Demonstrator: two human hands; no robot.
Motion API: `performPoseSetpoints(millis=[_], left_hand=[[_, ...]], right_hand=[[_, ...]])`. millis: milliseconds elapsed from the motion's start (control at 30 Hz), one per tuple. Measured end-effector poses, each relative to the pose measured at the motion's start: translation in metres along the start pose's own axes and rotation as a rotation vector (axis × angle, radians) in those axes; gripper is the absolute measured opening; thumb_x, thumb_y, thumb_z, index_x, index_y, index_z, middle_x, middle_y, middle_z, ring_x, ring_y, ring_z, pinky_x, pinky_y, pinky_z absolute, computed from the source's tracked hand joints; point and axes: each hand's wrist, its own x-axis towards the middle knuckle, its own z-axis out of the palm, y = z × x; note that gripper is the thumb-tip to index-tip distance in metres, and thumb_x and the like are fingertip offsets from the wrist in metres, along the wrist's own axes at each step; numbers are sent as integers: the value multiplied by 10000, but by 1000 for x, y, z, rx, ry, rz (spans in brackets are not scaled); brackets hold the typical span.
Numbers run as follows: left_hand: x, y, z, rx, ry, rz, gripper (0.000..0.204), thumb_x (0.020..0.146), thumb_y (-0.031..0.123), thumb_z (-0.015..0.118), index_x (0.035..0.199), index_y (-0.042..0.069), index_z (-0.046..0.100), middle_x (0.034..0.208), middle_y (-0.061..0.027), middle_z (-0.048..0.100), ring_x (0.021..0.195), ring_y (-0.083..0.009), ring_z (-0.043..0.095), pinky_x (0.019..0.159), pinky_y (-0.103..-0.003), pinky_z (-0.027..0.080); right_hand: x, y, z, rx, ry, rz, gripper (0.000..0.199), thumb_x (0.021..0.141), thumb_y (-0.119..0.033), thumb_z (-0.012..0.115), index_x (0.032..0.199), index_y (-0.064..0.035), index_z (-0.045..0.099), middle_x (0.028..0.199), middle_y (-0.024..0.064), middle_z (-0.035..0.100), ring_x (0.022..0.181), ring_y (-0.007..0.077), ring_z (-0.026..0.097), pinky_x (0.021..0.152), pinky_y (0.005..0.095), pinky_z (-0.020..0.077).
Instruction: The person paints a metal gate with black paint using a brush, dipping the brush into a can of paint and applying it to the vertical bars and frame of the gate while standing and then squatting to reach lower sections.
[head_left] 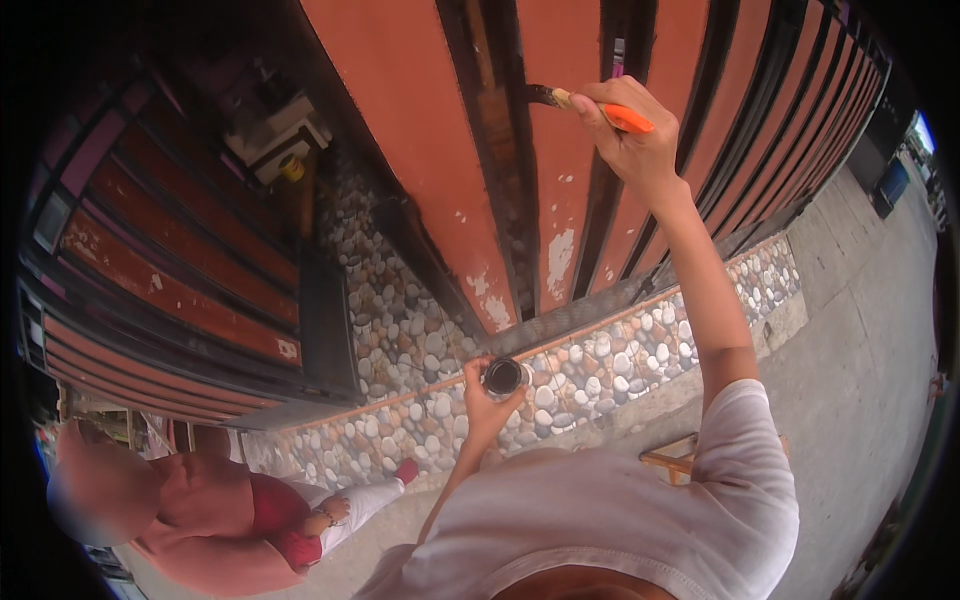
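My right hand [632, 135] is raised and closed around a paintbrush [558, 97] with an orange handle. Its dark-coated bristles point left, at the black edge of a slat on the orange-red slatted fence [400, 110]. Lower down, close to my body, my left hand [490, 400] grips a small open can [503, 377] with dark paint inside. White patches of bare or peeling surface mark the lower ends of several slats.
A pebble-patterned ledge [620, 372] runs along the fence's foot. A seated person [230, 500] in red and white is at lower left. A wooden stool [672, 458] stands by my right side. Behind the opening, a yellow container [291, 168] shows; grey pavement [860, 400] lies right.
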Motion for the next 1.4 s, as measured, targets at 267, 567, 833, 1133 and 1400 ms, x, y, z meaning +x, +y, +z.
performPoseSetpoints(millis=[267, 567, 833, 1133, 1400], left_hand=[[-2, 1, -1, 9, 2, 10, 654, 687, 65, 839, 1154, 66, 381, 1183, -107, 496, 1098, -195, 558, 942, -346, 497], [-6, 10, -3, 4, -12, 5, 662, 697, 37, 830, 1171, 63, 369, 1176, -101, 489, 1083, -177, 564, 925, -315, 491], [-10, 7, 0, 27, -8, -12, 641, 683, 43, 833, 1154, 60, 400, 1157, -100, 516, 1077, -187, 570, 926, -338, 498], [-14, 7, -5, 27, 8, 6, 644, 683, 49, 835, 1158, 60, 400, 1164, -107, 514, 1087, -192, 562, 925, -339, 500], [-14, 10, -1, 29, 6, 15, 651, 684, 64, 841, 1161, 64, 398, 1158, -101, 515, 1083, -192, 562, 916, -341, 496]], right_hand=[[50, 11, -1, -60, 267, -171, 148, 865, -188, 752, 828, -50, 713, 730, -7, 675, 598, 131, 560, 534, 257, 433], [8, -7, 3, -22, -36, 28, 183, 868, -201, 750, 802, -40, 694, 725, 22, 666, 581, 169, 541, 527, 283, 436], [42, -5, -5, -35, 234, -141, 147, 895, -133, 724, 827, -8, 688, 771, 38, 680, 610, 153, 553, 523, 271, 423], [-35, -19, 5, -4, -70, 151, 114, 892, -93, 710, 805, -21, 694, 722, 40, 661, 596, 157, 555, 510, 278, 428], [-3, -14, 7, -102, 185, 65, 162, 865, -155, 750, 774, -39, 681, 728, 26, 668, 597, 172, 564, 521, 285, 439]])
